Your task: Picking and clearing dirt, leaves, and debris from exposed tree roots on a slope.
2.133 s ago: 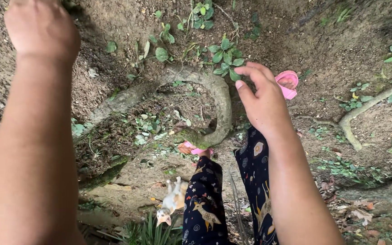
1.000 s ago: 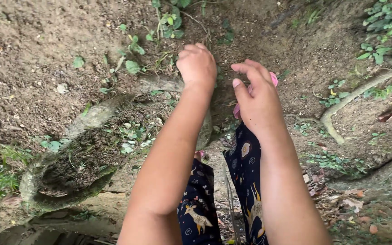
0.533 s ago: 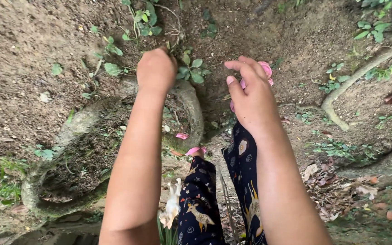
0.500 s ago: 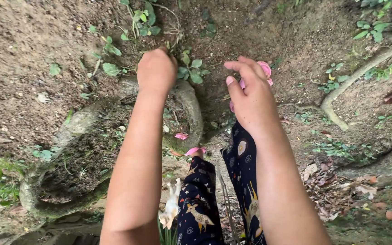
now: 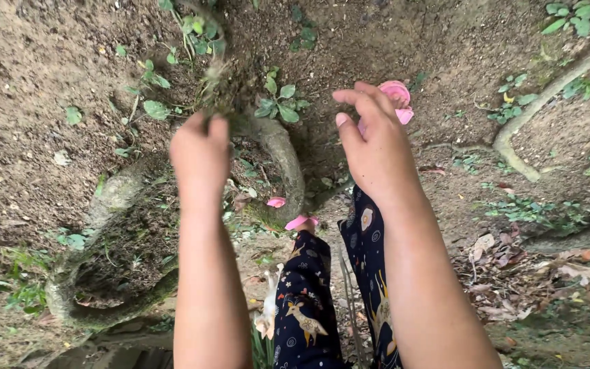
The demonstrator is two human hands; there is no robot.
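Observation:
My left hand [image 5: 199,154] is closed around the stem of a small weed [image 5: 214,82], which rises blurred from the fist with soil clinging to it. The weed hangs just above a thick curved tree root [image 5: 287,160] on bare brown earth. My right hand [image 5: 375,140] hovers to the right with fingers loosely spread and nothing in it. Just ahead of its fingertips is a pink sandal [image 5: 396,92] on my forward foot. A low leafy plant [image 5: 278,102] grows between the two hands.
My legs in dark patterned trousers [image 5: 308,301] stand below, and a second pink sandal [image 5: 300,222] rests by the root. A small pale cat [image 5: 268,316] lies beside my left leg. Another root [image 5: 527,116] crosses the right side, with dry leaves [image 5: 507,263] beneath it.
My left hand swung in from the far left to the plants above the root, closed there, then pulled back toward me with a weed. My right hand stayed nearly still.

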